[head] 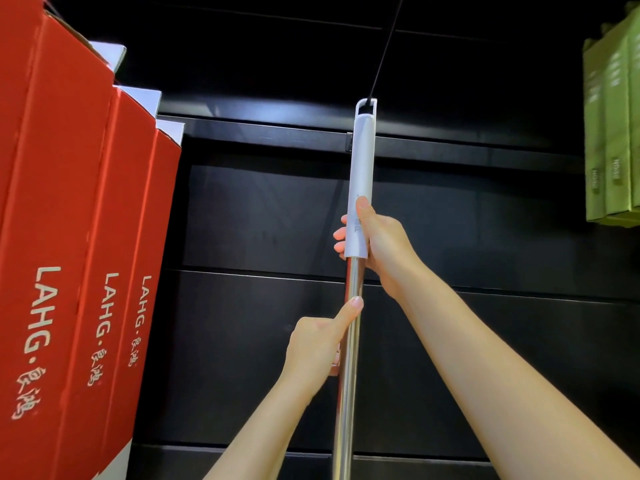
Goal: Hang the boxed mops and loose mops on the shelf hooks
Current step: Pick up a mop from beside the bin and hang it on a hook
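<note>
Flanking the gripped mop handle (360, 174), red boxes (69, 237) lettered "LAHG".

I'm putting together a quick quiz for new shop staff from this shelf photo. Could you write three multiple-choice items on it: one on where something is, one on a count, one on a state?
1. Where do the red boxes hang relative to the mop handle?
A. to its left
B. to its right
C. directly below it

2. How many red boxes printed LAHG are in view?
A. one
B. three
C. five

3. How is the mop held?
A. by the left hand only
B. by neither hand
C. by both hands

Answers:
1. A, the red boxes fill the left edge, while the green boxes are on the right.
2. B, three LAHG prints show side by side.
3. C, the right hand grips the white grip's lower end, and the left hand grips the metal pole lower down; the handle's top loop meets the black hook.
</note>
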